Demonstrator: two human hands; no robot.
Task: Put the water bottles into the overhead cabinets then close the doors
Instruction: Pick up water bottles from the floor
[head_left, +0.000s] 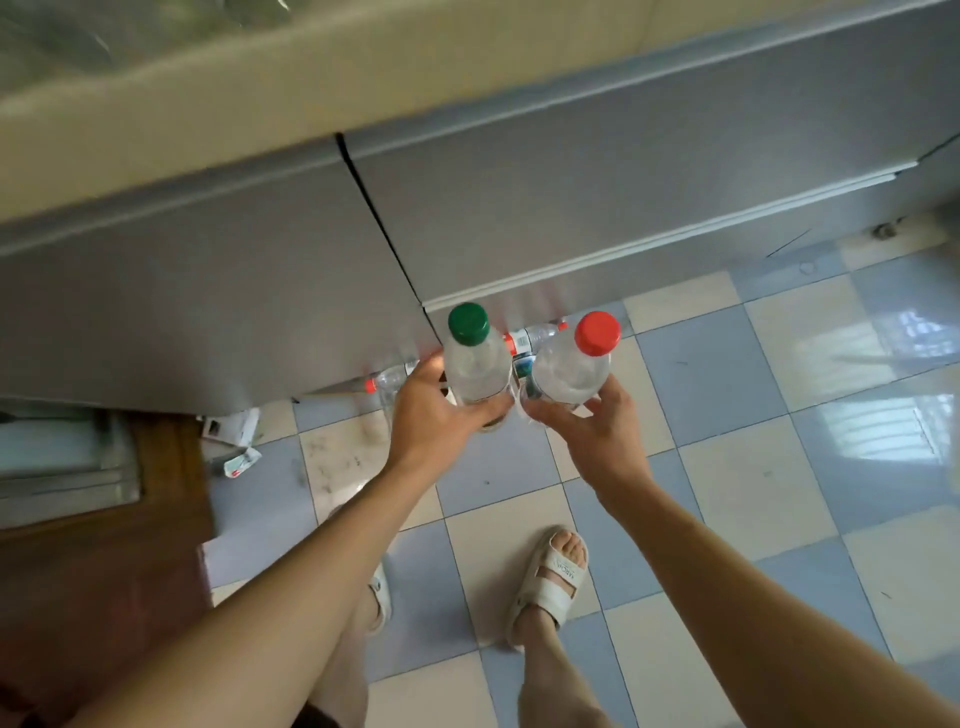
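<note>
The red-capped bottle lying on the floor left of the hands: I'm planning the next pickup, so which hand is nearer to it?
Left. The left hand is just right of that floor bottle; the right hand is farther right.

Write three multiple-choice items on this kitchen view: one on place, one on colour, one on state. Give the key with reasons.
1. Where do the spare bottles lie?
A. on the floor by the grey cabinet
B. on the counter
C. on the wooden board

2. What colour is the cap of the bottle in the left hand?
A. red
B. green
C. blue

3. How is the right hand?
A. flat on the floor
B. hanging idle
C. gripping a bottle

Key: 1 A, they lie on tiles at the cabinet base. 2 B, the left hand holds the green-capped bottle. 3 C, the right hand fingers curl round the red-capped bottle.
</note>
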